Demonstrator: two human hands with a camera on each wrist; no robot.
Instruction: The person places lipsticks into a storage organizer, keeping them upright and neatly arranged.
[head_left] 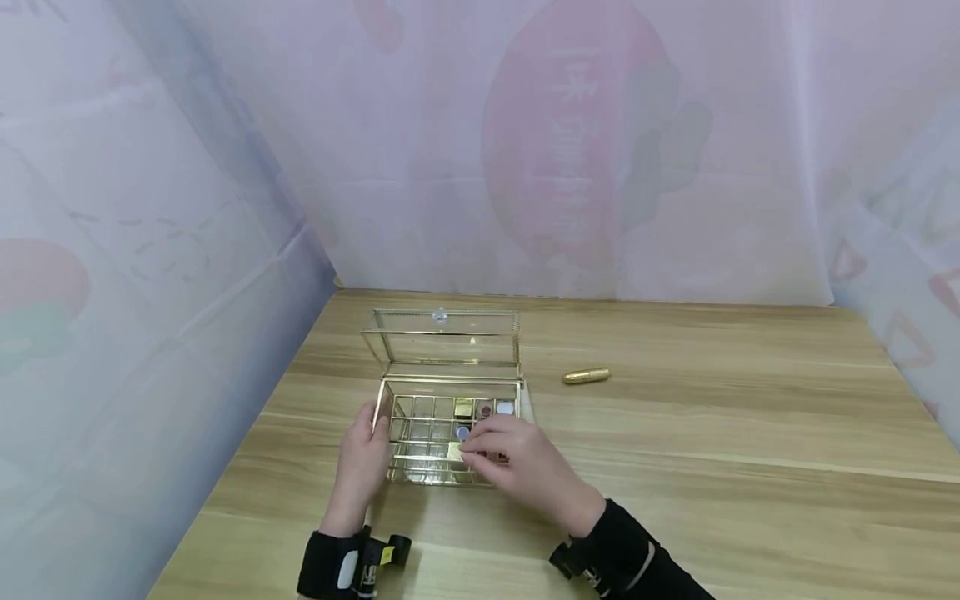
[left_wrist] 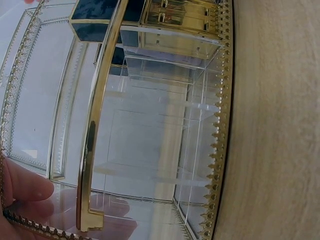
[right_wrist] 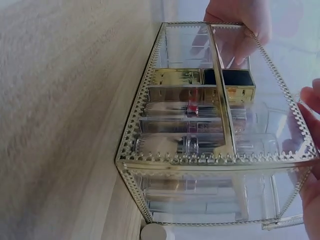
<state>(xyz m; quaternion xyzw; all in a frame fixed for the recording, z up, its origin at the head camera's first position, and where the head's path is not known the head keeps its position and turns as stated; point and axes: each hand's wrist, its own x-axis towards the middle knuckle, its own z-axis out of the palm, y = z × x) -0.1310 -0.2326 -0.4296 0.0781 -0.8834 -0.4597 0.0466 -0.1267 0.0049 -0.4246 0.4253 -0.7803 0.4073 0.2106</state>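
A clear glass lipstick box (head_left: 455, 477) with gold edges stands on the table, its hinged lid (head_left: 446, 343) raised at the back. My left hand (head_left: 365, 462) grips the box's left side, the thumb (left_wrist: 30, 185) lying against the glass. Several lipsticks stand in the divided compartments on the right, among them a gold one with a dark section (right_wrist: 230, 77). Over these compartments is my right hand (head_left: 528, 462), its fingertips close to a square gold lipstick top (head_left: 454, 450). The right wrist view shows its fingers (right_wrist: 311, 95) at the box's top edge, nothing visible between them.
A gold bullet-shaped tube (head_left: 587, 376) lies on the wooden table (head_left: 712, 467), right of the box. Beside the box's right side is a pale round-ended object (right_wrist: 154, 232). Printed cloth (head_left: 420, 208) hangs behind the table and at both sides.
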